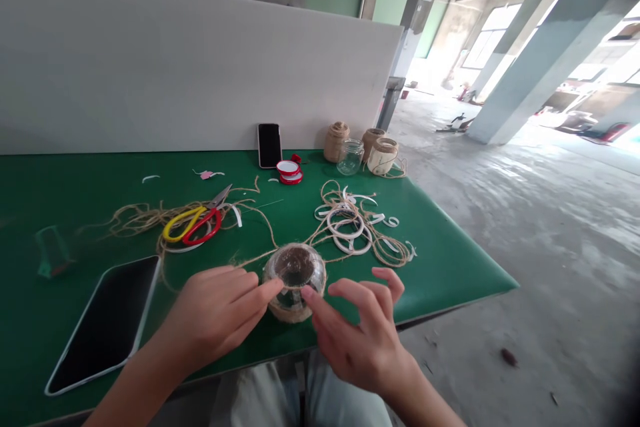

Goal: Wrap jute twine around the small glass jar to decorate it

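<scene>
A round glass jar [314,268] stands near the table's front edge, with twine wound round its lower part and a strand across its neck. My left hand [220,310] is at the jar's left side, fingers curled and the index fingertip pressing the strand of twine [292,288] at the neck. From the right, my right hand [357,330] grips the jar's near side, one fingertip on the same strand and the other fingers raised and spread. Its thumb is hidden. More twine trails from behind the jar to both sides.
Scissors [203,220] lie on loose twine at the left, beyond a tablet-like device [105,323]. White tape rings [349,227] and twine lie to the right. At the back are a phone [269,145], red-rimmed rolls [290,172], a clear jar [351,157] and twine-wrapped jars [336,143].
</scene>
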Demonstrator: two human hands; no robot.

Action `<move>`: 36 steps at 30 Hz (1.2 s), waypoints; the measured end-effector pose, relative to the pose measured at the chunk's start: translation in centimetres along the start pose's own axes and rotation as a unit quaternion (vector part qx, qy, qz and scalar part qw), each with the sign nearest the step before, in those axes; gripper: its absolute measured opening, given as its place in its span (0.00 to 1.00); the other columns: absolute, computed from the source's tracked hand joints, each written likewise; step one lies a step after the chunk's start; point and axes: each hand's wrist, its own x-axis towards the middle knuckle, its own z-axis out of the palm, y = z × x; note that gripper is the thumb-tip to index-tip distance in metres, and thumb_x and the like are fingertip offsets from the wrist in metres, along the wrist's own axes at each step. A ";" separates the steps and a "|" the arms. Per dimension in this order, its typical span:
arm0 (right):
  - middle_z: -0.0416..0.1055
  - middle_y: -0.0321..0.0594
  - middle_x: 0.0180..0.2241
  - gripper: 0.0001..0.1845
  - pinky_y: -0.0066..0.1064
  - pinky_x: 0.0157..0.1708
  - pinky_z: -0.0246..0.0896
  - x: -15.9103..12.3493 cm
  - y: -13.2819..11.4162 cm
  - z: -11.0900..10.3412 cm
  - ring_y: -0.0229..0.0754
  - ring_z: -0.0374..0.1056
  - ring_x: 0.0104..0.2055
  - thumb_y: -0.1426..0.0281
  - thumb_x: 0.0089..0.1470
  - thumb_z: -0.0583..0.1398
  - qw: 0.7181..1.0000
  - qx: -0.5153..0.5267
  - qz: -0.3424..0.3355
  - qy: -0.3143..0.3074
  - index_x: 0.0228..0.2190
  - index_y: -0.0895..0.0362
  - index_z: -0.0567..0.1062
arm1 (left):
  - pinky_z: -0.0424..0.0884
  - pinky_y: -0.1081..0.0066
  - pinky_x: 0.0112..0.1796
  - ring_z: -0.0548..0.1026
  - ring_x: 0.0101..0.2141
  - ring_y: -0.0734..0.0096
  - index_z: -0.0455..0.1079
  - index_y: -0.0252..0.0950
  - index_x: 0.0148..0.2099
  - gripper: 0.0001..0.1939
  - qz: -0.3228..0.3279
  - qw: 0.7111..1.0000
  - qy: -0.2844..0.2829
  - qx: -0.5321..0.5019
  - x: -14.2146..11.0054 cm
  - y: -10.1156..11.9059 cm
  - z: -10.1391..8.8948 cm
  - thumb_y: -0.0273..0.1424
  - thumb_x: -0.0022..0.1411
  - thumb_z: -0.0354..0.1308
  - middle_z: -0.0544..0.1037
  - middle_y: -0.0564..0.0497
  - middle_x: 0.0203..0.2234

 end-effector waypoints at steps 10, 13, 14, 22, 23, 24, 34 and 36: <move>0.71 0.40 0.34 0.15 0.45 0.46 0.45 -0.1 -0.4 0.9 0.41 0.60 0.33 0.67 0.54 0.57 1.000 -0.003 -0.009 -0.013 0.43 0.53 0.75 | 0.60 0.72 0.25 0.68 0.21 0.75 0.65 0.40 0.47 0.13 0.002 1.000 0.004 0.009 0.1 0.0 -0.1 0.23 0.60 0.50 0.68 0.58 0.19; 0.72 0.40 0.34 0.15 0.45 0.45 0.45 -0.2 -0.3 1.2 0.40 0.60 0.33 0.68 0.54 0.56 1.000 0.002 -0.010 -0.014 0.43 0.53 0.75 | 0.60 0.72 0.25 0.67 0.21 0.75 0.64 0.39 0.47 0.12 0.008 1.000 0.003 0.014 0.1 -0.1 0.0 0.23 0.61 0.50 0.68 0.58 0.19; 0.72 0.39 0.34 0.15 0.45 0.45 0.45 -0.2 -0.2 1.3 0.40 0.60 0.33 0.68 0.53 0.57 1.000 0.005 -0.010 -0.014 0.43 0.53 0.75 | 0.60 0.72 0.25 0.66 0.21 0.74 0.64 0.39 0.47 0.12 0.010 1.000 0.003 0.014 0.0 -0.1 0.0 0.23 0.61 0.50 0.68 0.58 0.19; 0.72 0.38 0.32 0.14 0.45 0.45 0.46 0.4 0.1 1.1 0.42 0.59 0.35 0.69 0.52 0.58 1.000 0.019 -0.020 -0.001 0.41 0.51 0.75 | 0.60 0.72 0.26 0.66 0.21 0.74 0.64 0.37 0.46 0.12 0.019 1.000 0.018 0.007 -0.2 -0.4 0.4 0.22 0.61 0.51 0.68 0.57 0.20; 0.71 0.38 0.35 0.14 0.45 0.45 0.47 0.4 0.2 0.9 0.43 0.60 0.36 0.69 0.52 0.58 0.999 0.036 -0.005 -0.008 0.41 0.50 0.75 | 0.60 0.72 0.26 0.66 0.22 0.74 0.64 0.38 0.47 0.12 0.014 1.000 0.018 0.004 -0.1 -0.4 0.4 0.22 0.61 0.51 0.69 0.56 0.20; 0.69 0.40 0.38 0.15 0.45 0.45 0.49 0.4 0.2 0.7 0.44 0.61 0.39 0.69 0.52 0.58 0.998 0.059 0.015 -0.016 0.43 0.49 0.74 | 0.60 0.72 0.26 0.66 0.22 0.74 0.64 0.38 0.47 0.12 0.007 1.000 0.018 0.000 -0.1 -0.4 0.5 0.22 0.61 0.51 0.69 0.56 0.20; 0.57 0.56 0.57 0.64 0.59 0.57 0.40 -0.9 -1.2 3.3 0.59 0.55 0.59 0.54 0.41 0.65 0.958 0.145 0.216 -0.118 0.62 0.60 0.29 | 0.58 0.71 0.26 0.66 0.22 0.73 0.66 0.37 0.42 0.07 -0.006 0.999 0.020 0.028 0.8 0.0 -0.8 0.24 0.60 0.55 0.70 0.56 0.21; 0.59 0.56 0.56 0.64 0.60 0.57 0.39 -0.5 -1.5 3.7 0.59 0.56 0.58 0.54 0.40 0.66 0.957 0.138 0.232 -0.109 0.62 0.59 0.30 | 0.58 0.71 0.26 0.66 0.22 0.73 0.65 0.36 0.40 0.06 -0.011 1.000 0.016 0.024 1.1 0.3 -1.2 0.23 0.60 0.54 0.70 0.55 0.22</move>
